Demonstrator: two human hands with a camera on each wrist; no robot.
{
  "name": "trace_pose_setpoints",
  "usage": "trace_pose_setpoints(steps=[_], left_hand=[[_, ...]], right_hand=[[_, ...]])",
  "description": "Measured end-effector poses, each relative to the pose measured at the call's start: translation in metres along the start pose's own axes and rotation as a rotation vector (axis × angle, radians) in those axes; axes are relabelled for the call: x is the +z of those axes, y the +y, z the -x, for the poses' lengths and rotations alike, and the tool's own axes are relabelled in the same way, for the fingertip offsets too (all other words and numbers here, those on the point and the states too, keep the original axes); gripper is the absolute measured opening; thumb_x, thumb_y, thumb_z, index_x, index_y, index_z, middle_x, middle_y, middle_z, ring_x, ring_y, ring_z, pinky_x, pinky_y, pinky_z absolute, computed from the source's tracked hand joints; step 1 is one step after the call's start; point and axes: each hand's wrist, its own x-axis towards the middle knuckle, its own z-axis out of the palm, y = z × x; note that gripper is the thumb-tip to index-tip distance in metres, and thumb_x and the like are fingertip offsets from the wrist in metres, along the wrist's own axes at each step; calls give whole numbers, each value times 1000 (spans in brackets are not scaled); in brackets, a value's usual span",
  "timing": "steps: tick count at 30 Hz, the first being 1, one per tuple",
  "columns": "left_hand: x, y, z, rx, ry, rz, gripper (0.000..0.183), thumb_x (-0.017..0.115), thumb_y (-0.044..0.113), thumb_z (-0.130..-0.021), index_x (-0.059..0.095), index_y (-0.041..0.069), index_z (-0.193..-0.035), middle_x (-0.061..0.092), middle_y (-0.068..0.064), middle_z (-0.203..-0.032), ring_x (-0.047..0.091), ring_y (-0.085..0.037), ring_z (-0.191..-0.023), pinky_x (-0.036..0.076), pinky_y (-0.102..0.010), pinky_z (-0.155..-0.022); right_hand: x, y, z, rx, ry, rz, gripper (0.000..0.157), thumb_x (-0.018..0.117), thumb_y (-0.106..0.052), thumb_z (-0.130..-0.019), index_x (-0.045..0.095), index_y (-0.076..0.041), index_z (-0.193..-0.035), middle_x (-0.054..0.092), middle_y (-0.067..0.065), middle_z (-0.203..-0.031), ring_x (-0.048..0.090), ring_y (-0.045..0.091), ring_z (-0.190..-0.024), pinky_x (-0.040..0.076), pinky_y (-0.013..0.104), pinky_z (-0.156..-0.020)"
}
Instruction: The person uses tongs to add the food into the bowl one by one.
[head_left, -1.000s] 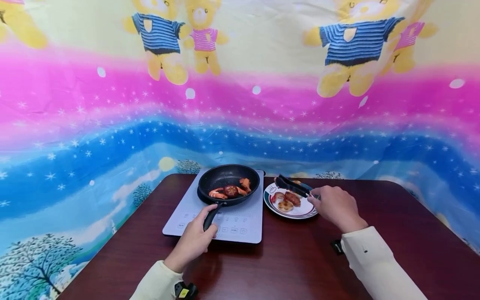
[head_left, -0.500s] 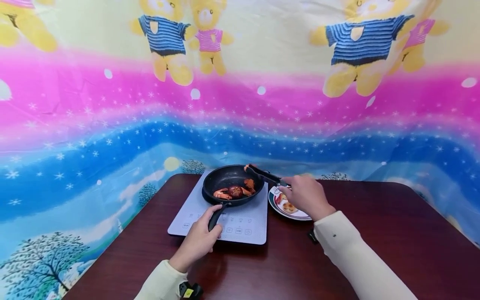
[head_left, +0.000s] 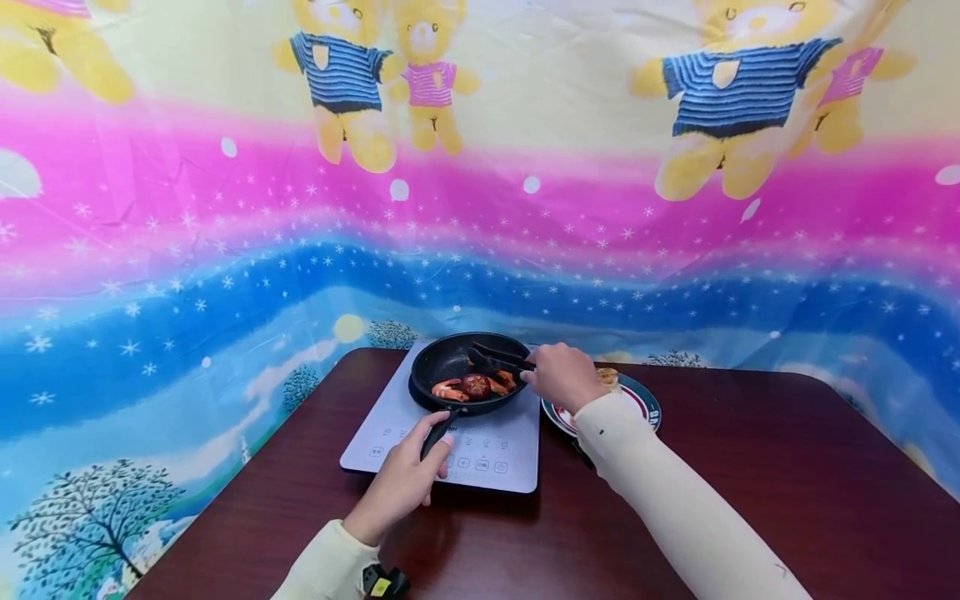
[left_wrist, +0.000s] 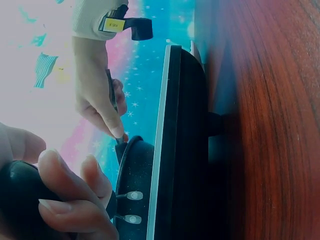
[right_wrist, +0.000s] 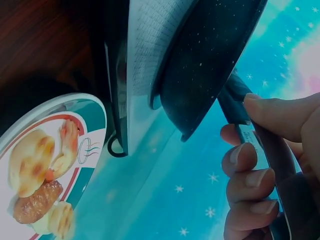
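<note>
In the head view my left hand [head_left: 405, 479] grips the handle [head_left: 435, 433] of a black frying pan [head_left: 442, 358], its fingers curled round it. The pan sits on a white induction cooker [head_left: 382, 433]. Inside lie a shrimp [head_left: 448, 390], a dark scored mushroom [head_left: 476, 387] and other orange pieces at the right. My right hand [head_left: 566, 375] holds black tongs [head_left: 498, 358], their tips reaching down into the pan. Whether the tips hold food cannot be made out. Thumb and fingers close round the tongs [right_wrist: 275, 150] in the right wrist view.
A patterned plate [head_left: 654, 408] stands right of the cooker, partly hidden by my right arm. It bears a browned slice [right_wrist: 31, 160], a shrimp [right_wrist: 67, 150] and a browned meat piece [right_wrist: 37, 202]. Printed cloth [head_left: 480, 208] hangs behind the dark wooden table [head_left: 780, 467].
My right hand has carried the tongs left from the plate, with an orange piece at their tips half a second ago, down into the pan. My left hand keeps its grip.
</note>
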Motion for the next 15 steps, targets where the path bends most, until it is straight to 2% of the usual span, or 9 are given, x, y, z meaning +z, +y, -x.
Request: trace_pose_setpoints(steps=[9,13,15], left_hand=[[0,1,1,-4,-2,2,58,49,50,-97,39,19,-146,58,-6,-73,42,-16,-39,47,-37,-45],[0,1,2,-6,-4,4,58,49,50,-97,38,19,-146,57,-5,-73,42,-16,-40,46,-36,-45],[0,1,2,-6,-3,7,58,49,50,-97,39,20,-145,58,-5,-73,42,-16,-40,46,-36,-45]], right_hand=[[-5,-3,2,51,-36,-29,37,62,-36,-94,67,-14,-123,67,9,-116,66,28,-94,54,45,-73],[-13,1,10,61,-56,-74,43,61,-39,-94,63,-14,-129,62,12,-126,65,29,-96,54,42,-67],[-19,5,17,64,-53,-100,47,60,-40,-94,60,-13,-133,61,13,-129,67,26,-89,52,38,-59]])
